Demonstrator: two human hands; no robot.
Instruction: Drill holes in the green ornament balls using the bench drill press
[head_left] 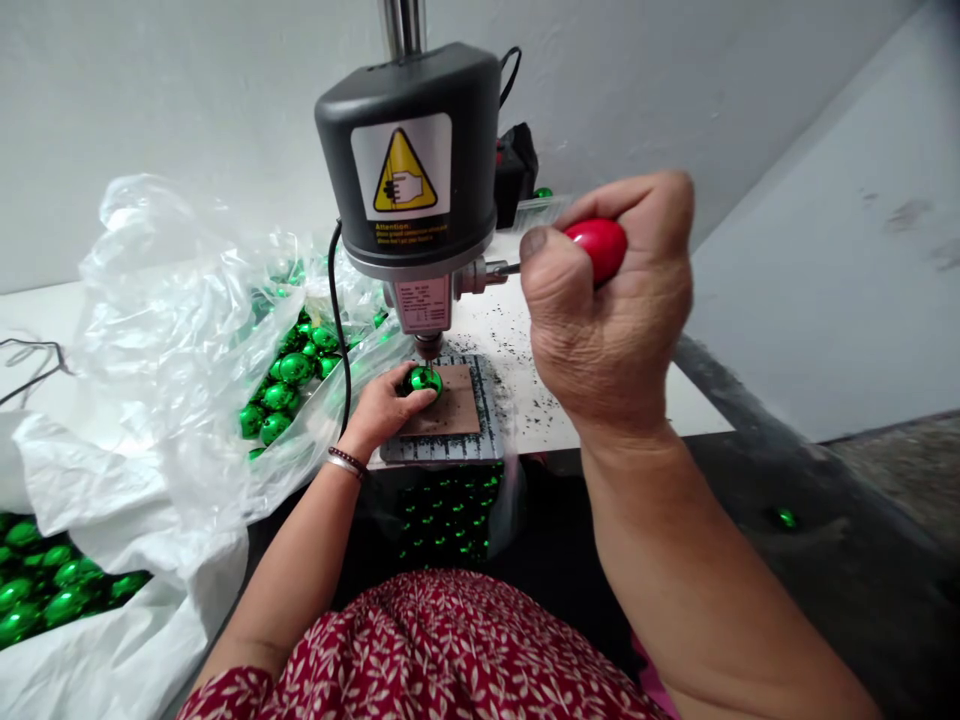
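Low in the middle, my left hand (386,405) is closed around a shiny green bauble (426,382), steadying it on a brown board (457,400). The board lies on the metal base plate (490,425) of a drill press (405,160). Directly over the bauble is the drill bit; I cannot tell how deep it reaches into the ball. My right hand (615,300) is wrapped round the red knob (600,248) of the press lever, to the right of the machine's head.
At left, a clear plastic bag (172,290) holds several green baubles (296,368). More baubles (60,575) lie in a white sack (187,570). Dark shavings litter the white table (547,425). A black cable (337,330) hangs beside the press. One bauble (785,517) is on the floor.
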